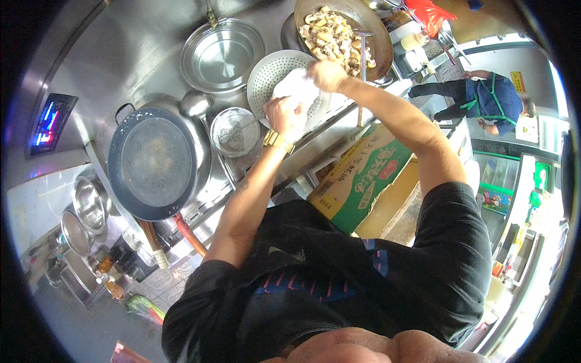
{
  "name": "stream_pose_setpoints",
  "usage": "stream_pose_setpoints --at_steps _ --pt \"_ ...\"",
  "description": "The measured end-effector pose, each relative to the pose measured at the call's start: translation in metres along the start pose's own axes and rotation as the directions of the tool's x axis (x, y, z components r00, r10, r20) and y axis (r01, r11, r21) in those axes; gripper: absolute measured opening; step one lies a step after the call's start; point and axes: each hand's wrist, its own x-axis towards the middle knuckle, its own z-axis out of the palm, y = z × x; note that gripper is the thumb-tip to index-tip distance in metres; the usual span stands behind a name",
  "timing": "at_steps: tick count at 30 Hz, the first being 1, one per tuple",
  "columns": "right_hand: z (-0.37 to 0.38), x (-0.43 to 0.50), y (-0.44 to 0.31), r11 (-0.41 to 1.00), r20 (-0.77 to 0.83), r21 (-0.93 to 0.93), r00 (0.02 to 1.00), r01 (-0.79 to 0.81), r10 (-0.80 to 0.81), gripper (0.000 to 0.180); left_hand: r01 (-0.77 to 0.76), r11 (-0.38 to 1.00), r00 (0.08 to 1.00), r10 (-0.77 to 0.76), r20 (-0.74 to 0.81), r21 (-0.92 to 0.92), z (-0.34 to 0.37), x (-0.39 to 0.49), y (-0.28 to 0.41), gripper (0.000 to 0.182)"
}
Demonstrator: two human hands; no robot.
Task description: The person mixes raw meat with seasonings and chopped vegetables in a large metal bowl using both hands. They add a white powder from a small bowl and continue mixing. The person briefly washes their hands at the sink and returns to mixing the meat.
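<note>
Both hands are over a perforated metal strainer [264,84], with a bright white item [295,86] between them, perhaps a bag or cloth; glare hides its details. My left hand [285,114], with a gold-coloured watch at the wrist, grips its near edge. At its upper right edge is my right hand [327,75], blurred, with its fingers curled; its grip is unclear. Just beyond the right hand, a wok [383,41] holds sliced mushrooms [329,34], and a long-handled metal utensil [362,68] lies across its side.
A dark flat pan [156,163] sits at the left beside a metal ladle [197,104]. Behind are a basin of water [222,56] and a small fine-mesh strainer [235,131]. An open cardboard box [363,177] stands below the counter edge. A co-worker [488,102] stands at the far right.
</note>
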Motion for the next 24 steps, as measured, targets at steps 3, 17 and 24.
stream_pose_setpoints --at_steps 3,17,24 --pt "-0.036 0.002 0.032 0.751 0.023 0.484 0.864 -0.45 0.503 0.028 -0.035 0.999 0.992 0.033 -0.118 -0.014 -0.025 -0.019 0.002 0.013" --pt "-0.072 -0.04 -0.084 0.75 0.221 0.651 0.914 0.121 -0.339 0.015 -0.28 0.959 0.96 0.28 0.022 0.042 -0.088 -0.063 0.065 0.022" --pt "-0.01 0.01 -0.072 0.826 0.563 -0.443 0.826 0.347 -0.045 0.034 -0.279 0.955 0.954 0.264 0.146 0.1 -0.088 -0.078 0.078 0.018"
